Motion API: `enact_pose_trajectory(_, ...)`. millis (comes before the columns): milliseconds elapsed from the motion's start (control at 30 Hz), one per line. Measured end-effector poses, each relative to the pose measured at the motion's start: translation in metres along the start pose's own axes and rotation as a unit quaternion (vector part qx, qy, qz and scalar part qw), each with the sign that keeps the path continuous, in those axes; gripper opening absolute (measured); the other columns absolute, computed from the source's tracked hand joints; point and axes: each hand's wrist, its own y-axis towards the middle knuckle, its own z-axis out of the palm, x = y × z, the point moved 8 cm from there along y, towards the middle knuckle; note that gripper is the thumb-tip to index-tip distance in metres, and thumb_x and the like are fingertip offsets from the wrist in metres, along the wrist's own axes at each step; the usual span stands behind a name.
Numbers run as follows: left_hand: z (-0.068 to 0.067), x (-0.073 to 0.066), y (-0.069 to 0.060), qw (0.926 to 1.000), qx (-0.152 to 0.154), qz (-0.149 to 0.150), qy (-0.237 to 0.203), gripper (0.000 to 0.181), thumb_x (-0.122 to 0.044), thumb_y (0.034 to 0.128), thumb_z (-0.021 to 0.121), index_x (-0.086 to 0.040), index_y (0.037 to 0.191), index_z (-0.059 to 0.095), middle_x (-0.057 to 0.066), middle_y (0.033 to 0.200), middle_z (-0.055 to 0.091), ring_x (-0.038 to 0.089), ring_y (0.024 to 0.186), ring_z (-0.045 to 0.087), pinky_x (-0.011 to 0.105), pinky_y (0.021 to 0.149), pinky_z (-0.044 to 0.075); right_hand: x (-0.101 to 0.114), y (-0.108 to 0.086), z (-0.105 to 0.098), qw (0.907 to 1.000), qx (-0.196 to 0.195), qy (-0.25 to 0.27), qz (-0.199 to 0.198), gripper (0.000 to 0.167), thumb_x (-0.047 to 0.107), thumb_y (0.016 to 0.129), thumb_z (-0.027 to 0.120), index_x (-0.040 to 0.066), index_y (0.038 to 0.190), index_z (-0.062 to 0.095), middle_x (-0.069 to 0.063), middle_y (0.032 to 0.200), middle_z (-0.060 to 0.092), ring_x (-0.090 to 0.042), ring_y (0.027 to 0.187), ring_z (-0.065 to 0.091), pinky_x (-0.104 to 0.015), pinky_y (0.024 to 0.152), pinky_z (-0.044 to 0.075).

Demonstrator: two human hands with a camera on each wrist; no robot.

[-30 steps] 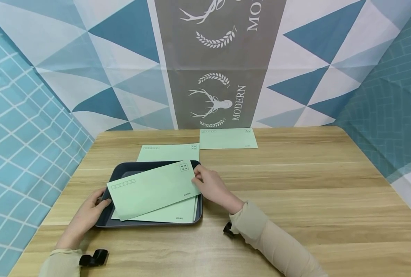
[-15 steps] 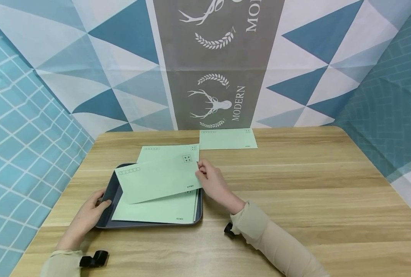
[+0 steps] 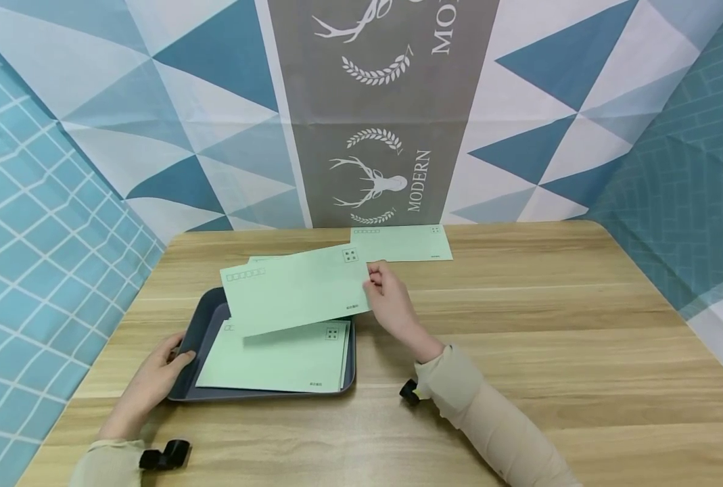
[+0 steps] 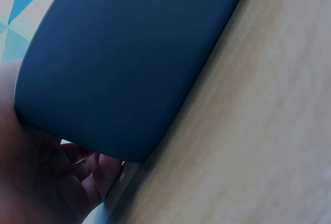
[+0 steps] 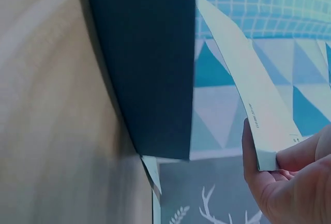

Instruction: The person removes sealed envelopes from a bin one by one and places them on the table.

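In the head view, my right hand (image 3: 391, 302) pinches the right end of a pale green envelope (image 3: 297, 291), which is lifted and tilted over the back of a dark grey tray (image 3: 205, 318). The right wrist view shows the held envelope (image 5: 253, 79) clear of the tray, thumb on one face and fingers on the other. My left hand (image 3: 161, 368) grips the tray's left side, thumb over the rim. From the left wrist, curled fingers show at the tray wall (image 4: 119, 69). More green envelopes (image 3: 276, 362) lie stacked inside the tray.
One green envelope (image 3: 400, 243) lies flat at the table's back edge. Another envelope (image 3: 264, 258) behind the tray is mostly hidden by the held one. The wooden table (image 3: 519, 325) stretches right, and a patterned cloth (image 3: 227, 115) hangs behind it.
My right hand has moved up and to the right with the envelope, away from the stack and toward the back of the table. The left hand and the tray have stayed put.
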Motion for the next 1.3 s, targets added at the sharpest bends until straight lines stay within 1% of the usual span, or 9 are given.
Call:
enact_pose_trajectory(133, 0.001, 0.001, 0.000, 1.0000, 0.004, -0.007, -0.006, 0.052, -0.023, 0.0973, 0.039, 0.011, 0.136, 0.028, 0.032, 0.129, 0.036, 0.039, 0.105, 0.045, 0.031, 0.076, 0.039, -0.003, 0.007, -0.015, 0.9992, -0.019, 0.027, 0.025, 0.020, 0.000, 0.093, 0.041, 0.000, 0.113, 0.045, -0.015, 0.103, 0.062, -0.019, 0.083, 0.057, -0.025, 0.065, 0.046)
enact_pose_trajectory(267, 0.003, 0.002, 0.000, 0.9997, 0.015, -0.015, -0.015, 0.054, -0.024, 0.0977, 0.037, 0.011, 0.137, 0.025, 0.033, 0.132, 0.031, 0.043, 0.109, 0.042, 0.041, 0.080, 0.037, -0.005, 0.014, -0.037, 0.9967, -0.052, 0.044, 0.044, 0.024, 0.000, 0.093, 0.040, -0.001, 0.117, 0.042, -0.018, 0.110, 0.060, -0.021, 0.088, 0.054, -0.025, 0.070, 0.044)
enact_pose_trajectory(367, 0.003, 0.002, 0.000, 0.9995, 0.018, -0.021, -0.015, 0.055, -0.025, 0.0978, 0.037, 0.011, 0.137, 0.024, 0.033, 0.132, 0.031, 0.044, 0.110, 0.041, 0.042, 0.081, 0.037, -0.005, 0.020, -0.057, 0.9945, -0.079, 0.050, 0.047, 0.026, -0.002, 0.092, 0.040, -0.004, 0.118, 0.040, -0.021, 0.112, 0.058, -0.020, 0.090, 0.052, -0.022, 0.071, 0.041)
enact_pose_trajectory(600, 0.002, 0.003, 0.000, 0.9998, 0.010, -0.015, -0.010, 0.053, -0.024, 0.0976, 0.038, 0.011, 0.136, 0.027, 0.032, 0.129, 0.036, 0.038, 0.105, 0.046, 0.030, 0.074, 0.040, -0.005, 0.027, -0.095, 0.9900, -0.115, 0.066, 0.046, 0.033, -0.006, 0.089, 0.037, -0.005, 0.123, 0.034, -0.023, 0.113, 0.054, -0.019, 0.087, 0.054, -0.022, 0.069, 0.044)
enact_pose_trajectory(800, 0.000, 0.003, 0.001, 0.9999, 0.004, -0.011, -0.006, 0.053, -0.025, 0.0974, 0.039, 0.011, 0.135, 0.029, 0.030, 0.128, 0.037, 0.033, 0.100, 0.048, 0.025, 0.071, 0.040, -0.010, 0.030, -0.121, 0.9866, -0.138, 0.063, 0.061, 0.040, -0.007, 0.089, 0.033, -0.005, 0.129, 0.035, -0.020, 0.116, 0.051, -0.020, 0.096, 0.053, -0.017, 0.071, 0.044)
enact_pose_trajectory(933, 0.001, 0.003, 0.001, 0.9998, 0.008, -0.014, -0.011, 0.053, -0.024, 0.0975, 0.038, 0.011, 0.136, 0.027, 0.031, 0.128, 0.036, 0.036, 0.102, 0.047, 0.026, 0.071, 0.040, -0.019, 0.030, -0.140, 0.9822, -0.161, 0.052, 0.083, 0.038, -0.003, 0.092, 0.032, -0.004, 0.129, 0.039, -0.015, 0.111, 0.050, -0.015, 0.091, 0.052, -0.016, 0.069, 0.044)
enact_pose_trajectory(1100, 0.002, 0.003, 0.001, 0.9996, 0.013, -0.017, -0.018, 0.054, -0.025, 0.0979, 0.037, 0.011, 0.137, 0.026, 0.032, 0.129, 0.034, 0.038, 0.105, 0.044, 0.025, 0.071, 0.039, -0.030, 0.029, -0.155, 0.9796, -0.164, 0.035, 0.111, 0.038, 0.001, 0.093, 0.030, -0.006, 0.129, 0.041, -0.011, 0.103, 0.049, -0.011, 0.081, 0.049, -0.017, 0.062, 0.041)
enact_pose_trajectory(1200, 0.002, 0.003, 0.001, 0.9995, 0.015, -0.017, -0.020, 0.054, -0.026, 0.0980, 0.036, 0.011, 0.137, 0.025, 0.032, 0.130, 0.033, 0.040, 0.107, 0.043, 0.027, 0.073, 0.040, -0.034, 0.029, -0.162, 0.9794, -0.156, 0.023, 0.126, 0.040, 0.000, 0.092, 0.029, -0.007, 0.130, 0.040, -0.013, 0.105, 0.048, -0.012, 0.082, 0.048, -0.017, 0.062, 0.041)
enact_pose_trajectory(1300, 0.003, 0.004, 0.000, 0.9992, 0.021, -0.022, -0.028, 0.056, -0.027, 0.0982, 0.035, 0.010, 0.138, 0.023, 0.033, 0.133, 0.029, 0.043, 0.111, 0.039, 0.038, 0.081, 0.039, -0.039, 0.028, -0.167, 0.9788, -0.145, 0.012, 0.145, 0.043, -0.001, 0.090, 0.028, -0.009, 0.131, 0.036, -0.017, 0.110, 0.047, -0.015, 0.086, 0.048, -0.017, 0.064, 0.042)
